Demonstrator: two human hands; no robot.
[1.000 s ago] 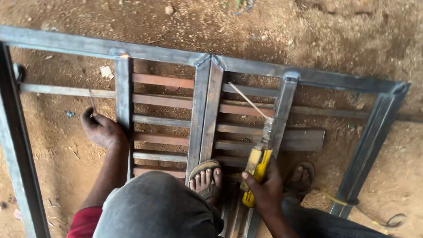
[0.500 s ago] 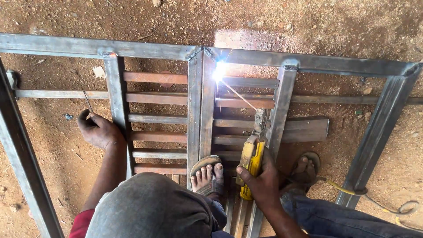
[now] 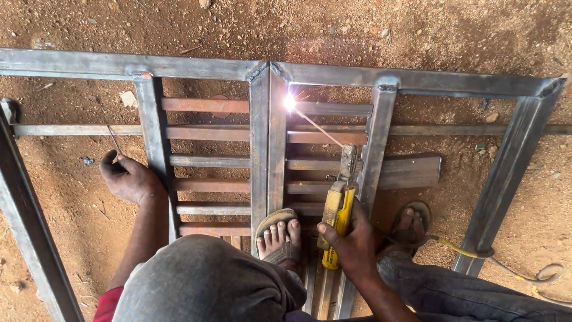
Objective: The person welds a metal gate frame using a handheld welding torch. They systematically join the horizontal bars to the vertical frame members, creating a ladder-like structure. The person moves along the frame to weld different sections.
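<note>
My right hand [image 3: 351, 244] grips a yellow welding electrode holder [image 3: 336, 220]. Its thin rod [image 3: 319, 129] reaches up-left to a bright arc spark [image 3: 290, 102] where a flat crossbar meets the double centre upright [image 3: 268, 143] of a grey steel frame [image 3: 119, 64] lying on red dirt. My left hand [image 3: 128, 177] rests on the ground beside the left upright [image 3: 156, 143], fingers curled around a thin spare rod [image 3: 113, 138]. My sandalled feet [image 3: 279, 234] stand on the frame's lower bars.
Rusty flat crossbars [image 3: 208, 161] run between the uprights. A yellow and grey cable [image 3: 500, 262] trails off at lower right beside the slanted right frame member [image 3: 506, 179]. A long thin bar [image 3: 71, 129] crosses under the frame. My grey-clad knee [image 3: 202, 280] fills the bottom centre.
A second ago no arc burned; the rod tip has since touched the joint and the spark is lit. The view has shifted slightly. My left hand stays on the ground.
</note>
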